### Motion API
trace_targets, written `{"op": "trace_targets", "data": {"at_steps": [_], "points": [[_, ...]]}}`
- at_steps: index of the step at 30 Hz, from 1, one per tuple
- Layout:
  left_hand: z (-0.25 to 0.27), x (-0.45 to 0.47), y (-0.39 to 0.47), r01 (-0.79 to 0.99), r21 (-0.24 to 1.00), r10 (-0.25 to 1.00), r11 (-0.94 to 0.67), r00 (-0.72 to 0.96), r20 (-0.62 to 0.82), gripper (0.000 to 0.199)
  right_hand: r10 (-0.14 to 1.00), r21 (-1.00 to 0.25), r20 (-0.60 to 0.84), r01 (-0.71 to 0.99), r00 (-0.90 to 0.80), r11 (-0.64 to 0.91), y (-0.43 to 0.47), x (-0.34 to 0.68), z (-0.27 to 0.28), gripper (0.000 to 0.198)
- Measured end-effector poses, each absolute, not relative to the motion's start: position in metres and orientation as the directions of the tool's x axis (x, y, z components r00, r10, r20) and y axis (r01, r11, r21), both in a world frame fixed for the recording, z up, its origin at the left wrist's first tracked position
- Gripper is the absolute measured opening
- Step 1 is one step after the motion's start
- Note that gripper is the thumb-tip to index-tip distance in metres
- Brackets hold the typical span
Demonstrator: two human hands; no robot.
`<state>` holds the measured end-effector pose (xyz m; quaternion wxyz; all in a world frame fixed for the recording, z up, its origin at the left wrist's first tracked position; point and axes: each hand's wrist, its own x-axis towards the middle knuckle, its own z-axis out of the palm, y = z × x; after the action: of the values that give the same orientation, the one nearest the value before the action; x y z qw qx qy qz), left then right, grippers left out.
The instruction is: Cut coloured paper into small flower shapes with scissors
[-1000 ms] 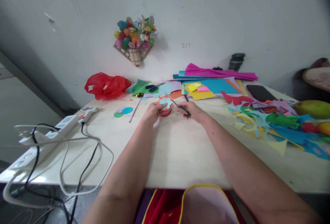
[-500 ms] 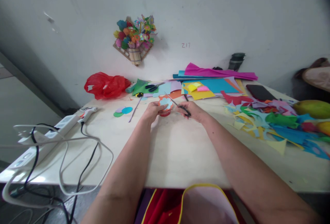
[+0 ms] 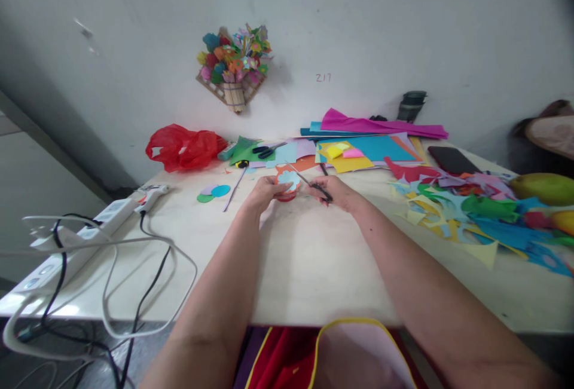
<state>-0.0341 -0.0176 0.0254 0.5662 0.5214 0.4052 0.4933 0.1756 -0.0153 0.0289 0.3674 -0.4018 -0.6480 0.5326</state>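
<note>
My left hand pinches a light blue paper flower together with orange paper behind it. A scalloped edge shows on the orange paper, and something red peeks out below. In my right hand is a pair of scissors with black handles, its blades pointing up and left at the rim of the paper. How far the blades are apart is too small to tell. Left of my hands lie paper circles in blue, green and lilac, beside a thin purple strip.
Paper scraps cover the right side, near a dark phone. Coloured sheets, a second pair of scissors and a red plastic bag lie at the back. A power strip with loose cables stands left.
Both hands keep almost the same place, the left still on the paper and the right still on the scissors. The view has shifted very slightly.
</note>
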Motion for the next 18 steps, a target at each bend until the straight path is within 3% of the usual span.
{"op": "trace_targets", "data": {"at_steps": [18], "points": [[0.0245, -0.0337, -0.0182, -0.121, 0.993, 0.98, -0.016, 0.194, 0.039, 0.047, 0.916, -0.983, 0.049, 0.143, -0.397, 0.115, -0.0171, 0.1763, 0.032, 0.021]]}}
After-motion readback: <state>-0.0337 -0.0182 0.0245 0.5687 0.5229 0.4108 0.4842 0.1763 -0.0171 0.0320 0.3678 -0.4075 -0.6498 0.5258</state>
